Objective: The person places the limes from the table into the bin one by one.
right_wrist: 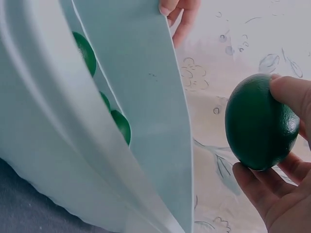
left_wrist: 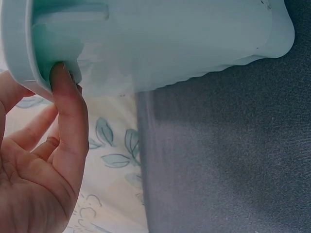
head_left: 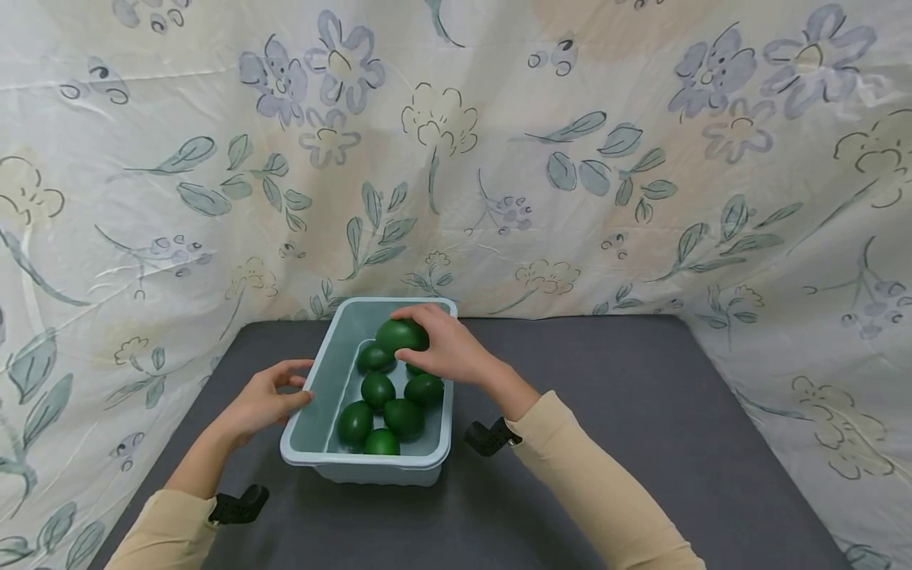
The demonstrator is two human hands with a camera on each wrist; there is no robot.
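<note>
A pale blue-green plastic tub (head_left: pixel 359 459) stands on the dark table, with several glossy dark green avocados (head_left: pixel 404 418) inside, mostly toward its near and right parts. My left hand (head_left: pixel 258 404) pinches the tub's left rim between thumb and fingers; the left wrist view shows a fingertip (left_wrist: pixel 62 80) hooked at the rim. Over the tub's far right part, my right hand (head_left: pixel 450 348) holds one avocado (head_left: pixel 400 336) between thumb and fingers. In the right wrist view this avocado (right_wrist: pixel 257 124) appears smooth and oval, raised above the rim.
The dark grey table (head_left: pixel 584 427) extends to the right of the tub. Behind it and at both sides hangs a flower-patterned cloth (head_left: pixel 499 158). Black wrist bands (head_left: pixel 490 437) sit at both cuffs.
</note>
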